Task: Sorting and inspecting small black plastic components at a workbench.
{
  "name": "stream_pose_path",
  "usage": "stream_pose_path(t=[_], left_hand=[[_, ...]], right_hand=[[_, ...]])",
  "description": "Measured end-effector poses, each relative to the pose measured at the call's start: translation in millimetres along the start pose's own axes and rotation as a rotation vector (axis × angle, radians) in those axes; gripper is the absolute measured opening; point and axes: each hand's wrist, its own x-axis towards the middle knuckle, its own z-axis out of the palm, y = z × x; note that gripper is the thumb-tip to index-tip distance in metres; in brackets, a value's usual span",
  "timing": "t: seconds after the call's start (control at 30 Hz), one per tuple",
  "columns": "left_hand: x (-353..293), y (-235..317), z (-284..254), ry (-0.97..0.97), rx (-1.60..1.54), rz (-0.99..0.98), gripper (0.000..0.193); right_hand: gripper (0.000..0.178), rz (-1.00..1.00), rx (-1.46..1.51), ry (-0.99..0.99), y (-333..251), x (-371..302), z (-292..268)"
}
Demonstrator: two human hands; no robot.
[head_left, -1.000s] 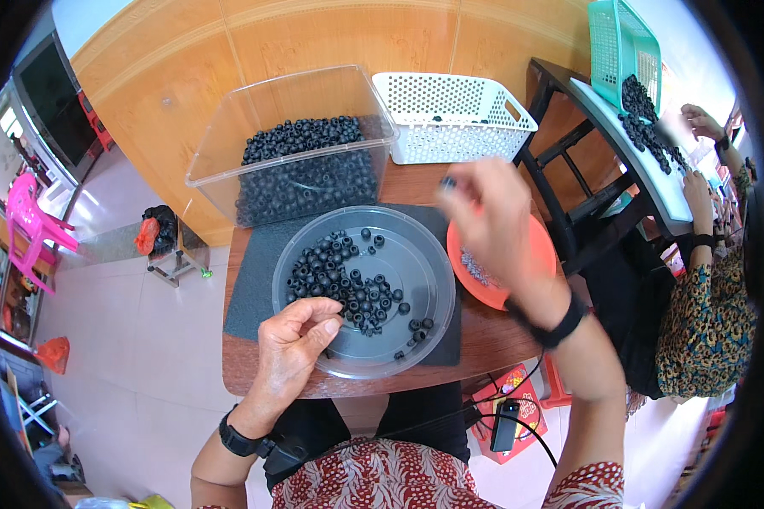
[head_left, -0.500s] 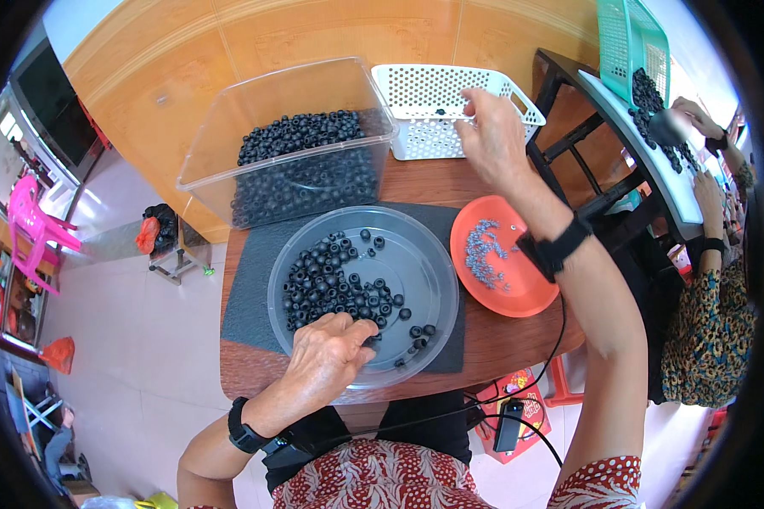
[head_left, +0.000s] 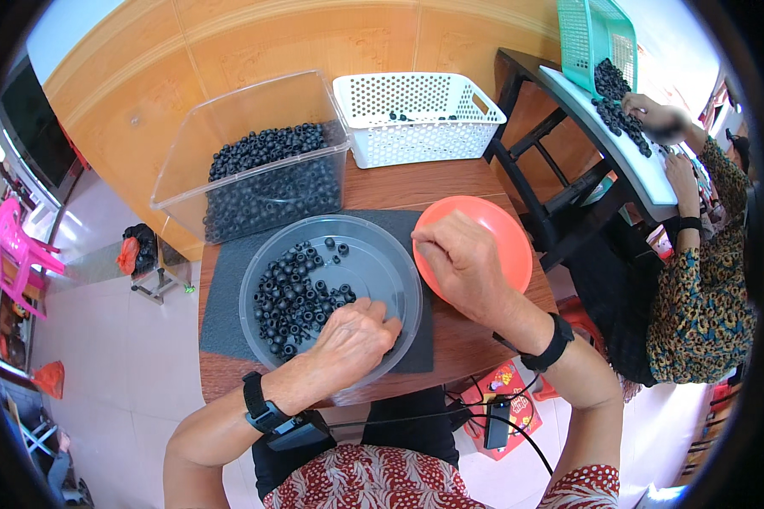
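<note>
Both grips curl, closure and contents hidden. Round black beads [head_left: 293,288] lie beside the left hand [head_left: 356,335], round orange plate [head_left: 511,250] under the right hand [head_left: 463,259].

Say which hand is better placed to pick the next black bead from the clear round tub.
Probably the left hand: it is over the clear round tub, close to the black beads; the right hand is over the orange plate, farther away.

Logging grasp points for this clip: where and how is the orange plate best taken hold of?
The orange plate is probably best pinched at its right rim, coming from the right: that curved edge is uncovered, while the right hand hides part of its left side and the clear bowl sits close there.
</note>
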Motion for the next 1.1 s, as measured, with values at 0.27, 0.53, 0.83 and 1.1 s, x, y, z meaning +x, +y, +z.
stream_pose_path(t=[0.27,0.53,0.83,1.1], left_hand=[[-35,-3,-29,0.087,-1.239,-0.696,0.016],[-67,16,-21,0.409,-1.775,-0.704,0.025],[-68,32,-20,0.566,-1.610,-0.807,0.019],[-69,26,-15,0.451,-1.600,-0.753,0.023]], right_hand=[[0.015,0.143,0.197,-0.100,-37,-39,-3],[0.027,-0.031,0.258,-0.030,-81,-45,33],[0.018,-0.047,0.152,0.043,-89,-49,48],[0.015,0.146,0.368,-0.070,-83,-53,41]])
